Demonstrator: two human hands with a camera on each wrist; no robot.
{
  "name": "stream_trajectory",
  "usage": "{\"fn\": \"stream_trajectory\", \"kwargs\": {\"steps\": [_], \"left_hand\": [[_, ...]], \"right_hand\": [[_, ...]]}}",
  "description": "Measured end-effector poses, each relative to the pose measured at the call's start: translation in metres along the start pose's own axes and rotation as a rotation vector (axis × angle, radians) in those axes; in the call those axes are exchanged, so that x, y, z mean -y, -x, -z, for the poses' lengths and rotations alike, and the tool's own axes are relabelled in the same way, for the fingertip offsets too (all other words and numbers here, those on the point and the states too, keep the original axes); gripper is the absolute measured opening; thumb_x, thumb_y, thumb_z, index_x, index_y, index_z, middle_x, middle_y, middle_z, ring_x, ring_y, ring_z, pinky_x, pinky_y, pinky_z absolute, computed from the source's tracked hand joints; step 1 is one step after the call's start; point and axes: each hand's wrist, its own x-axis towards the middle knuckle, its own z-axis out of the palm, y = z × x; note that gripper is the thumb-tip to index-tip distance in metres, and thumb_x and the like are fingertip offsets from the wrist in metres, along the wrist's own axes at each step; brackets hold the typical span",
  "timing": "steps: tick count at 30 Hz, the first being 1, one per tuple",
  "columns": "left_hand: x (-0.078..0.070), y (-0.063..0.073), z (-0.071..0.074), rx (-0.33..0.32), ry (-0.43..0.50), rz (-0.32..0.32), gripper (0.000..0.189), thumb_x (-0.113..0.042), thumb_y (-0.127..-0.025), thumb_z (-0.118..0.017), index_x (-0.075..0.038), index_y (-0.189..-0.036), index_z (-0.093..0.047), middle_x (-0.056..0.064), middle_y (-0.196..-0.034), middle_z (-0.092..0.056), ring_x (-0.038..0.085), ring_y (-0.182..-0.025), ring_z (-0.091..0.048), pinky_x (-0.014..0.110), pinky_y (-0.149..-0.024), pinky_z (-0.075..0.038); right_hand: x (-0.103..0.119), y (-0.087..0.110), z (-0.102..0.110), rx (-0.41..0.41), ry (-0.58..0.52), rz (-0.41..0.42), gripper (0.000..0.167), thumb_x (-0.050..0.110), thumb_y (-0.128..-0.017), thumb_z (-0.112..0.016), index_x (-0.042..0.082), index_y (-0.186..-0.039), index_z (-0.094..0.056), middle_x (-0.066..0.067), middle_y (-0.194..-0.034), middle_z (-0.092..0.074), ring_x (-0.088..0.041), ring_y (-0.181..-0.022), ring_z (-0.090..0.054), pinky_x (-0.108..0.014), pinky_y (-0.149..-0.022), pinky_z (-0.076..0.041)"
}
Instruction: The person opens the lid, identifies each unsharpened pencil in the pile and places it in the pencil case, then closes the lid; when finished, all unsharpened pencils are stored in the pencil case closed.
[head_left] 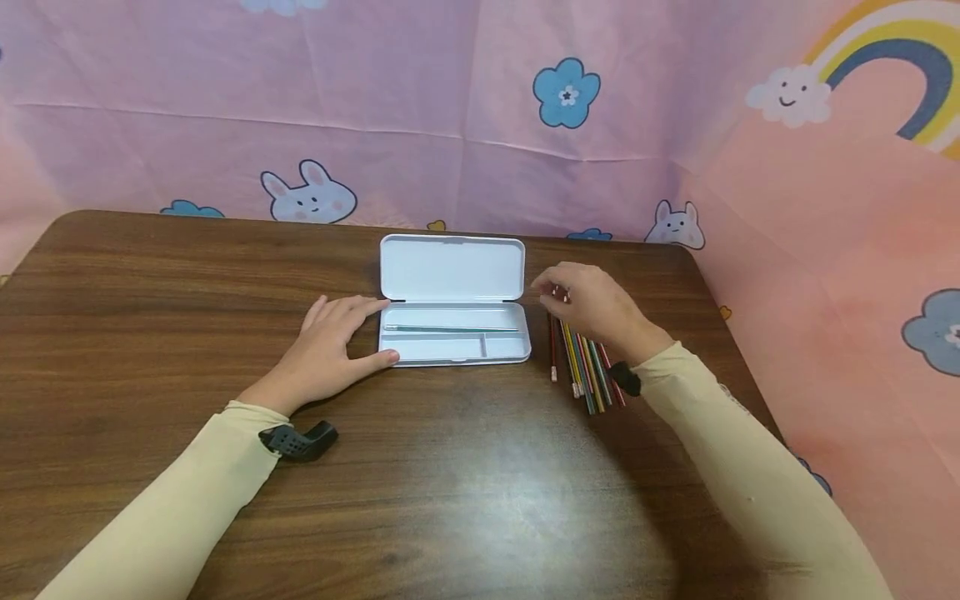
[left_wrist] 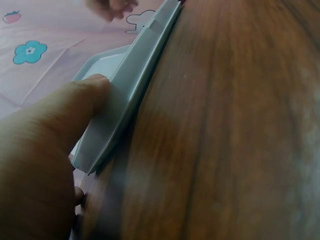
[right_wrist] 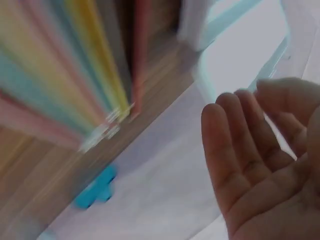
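An opened white pencil case [head_left: 452, 312] stands on the table with its lid [head_left: 453, 268] raised behind. Inside its long back compartment lies one green pencil [head_left: 450, 329]. My left hand [head_left: 330, 350] holds the case's left end, thumb at the front edge and index finger near the hinge; the left wrist view shows the thumb [left_wrist: 92, 90] against the case wall. To the right of the case, several coloured pencils [head_left: 581, 358] lie side by side. Over their far ends hovers my right hand [head_left: 592, 304], fingers loosely bent, with nothing seen in it in the right wrist view.
The brown wooden table [head_left: 420, 483] ends just behind the case. Beyond it hangs a pink cloth [head_left: 420, 100] with cartoon prints, which also runs along the right side. A black strap [head_left: 300, 440] circles the left wrist.
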Motion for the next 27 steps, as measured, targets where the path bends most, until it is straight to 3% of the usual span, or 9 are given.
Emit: {"fn": "stream_trajectory", "kwargs": {"steps": [3,7,11,16,20,27], "left_hand": [[0.000,0.000,0.000,0.001,-0.001,0.007,0.082,-0.059,-0.093,-0.070,-0.020,-0.159,-0.041,0.013,-0.160,-0.040,0.039,-0.151,-0.029,0.059,-0.126,-0.002],[0.000,0.000,0.000,0.004,-0.009,0.008,0.082,-0.059,-0.093,-0.069,-0.020,-0.159,-0.041,0.014,-0.161,-0.040,0.039,-0.151,-0.029,0.060,-0.125,-0.002],[-0.002,0.000,0.000,0.007,-0.014,0.008,0.082,-0.059,-0.093,-0.069,-0.020,-0.159,-0.040,0.013,-0.161,-0.041,0.039,-0.151,-0.028,0.061,-0.125,-0.002],[-0.003,-0.001,0.000,0.009,-0.012,0.000,0.083,-0.060,-0.094,-0.069,-0.019,-0.160,-0.040,0.015,-0.160,-0.041,0.041,-0.151,-0.029,0.062,-0.125,-0.003],[-0.003,-0.001,0.000,0.012,-0.011,-0.004,0.084,-0.061,-0.094,-0.067,-0.018,-0.160,-0.040,0.016,-0.160,-0.040,0.042,-0.151,-0.029,0.062,-0.125,-0.002],[-0.002,0.000,0.001,0.012,-0.012,-0.002,0.084,-0.061,-0.094,-0.067,-0.017,-0.160,-0.039,0.016,-0.161,-0.039,0.043,-0.151,-0.028,0.062,-0.125,-0.001]], "right_hand": [[-0.024,0.019,0.009,-0.010,-0.061,-0.146,0.020,0.009,-0.100,-0.066,0.003,-0.118,-0.071,-0.011,-0.109,-0.072,-0.026,-0.098,-0.069,-0.044,-0.085,-0.058],[-0.050,0.043,0.011,0.041,-0.237,-0.315,0.023,0.009,-0.101,-0.064,0.001,-0.122,-0.067,-0.017,-0.113,-0.070,-0.030,-0.096,-0.070,-0.044,-0.080,-0.062],[-0.063,0.062,0.006,0.136,-0.380,-0.408,0.028,0.008,-0.101,-0.064,-0.002,-0.127,-0.062,-0.022,-0.117,-0.066,-0.032,-0.095,-0.071,-0.042,-0.075,-0.064],[-0.067,0.076,-0.002,0.216,-0.462,-0.480,0.035,0.009,-0.100,-0.066,-0.005,-0.131,-0.056,-0.023,-0.116,-0.062,-0.029,-0.096,-0.068,-0.039,-0.072,-0.065],[-0.068,0.081,-0.006,0.233,-0.460,-0.501,0.036,0.008,-0.098,-0.068,-0.005,-0.129,-0.056,-0.019,-0.107,-0.061,-0.026,-0.088,-0.066,-0.038,-0.069,-0.064],[-0.068,0.083,-0.006,0.197,-0.256,-0.459,0.033,0.013,-0.097,-0.069,-0.002,-0.125,-0.061,-0.018,-0.101,-0.066,-0.022,-0.073,-0.066,-0.034,-0.061,-0.061]]}}
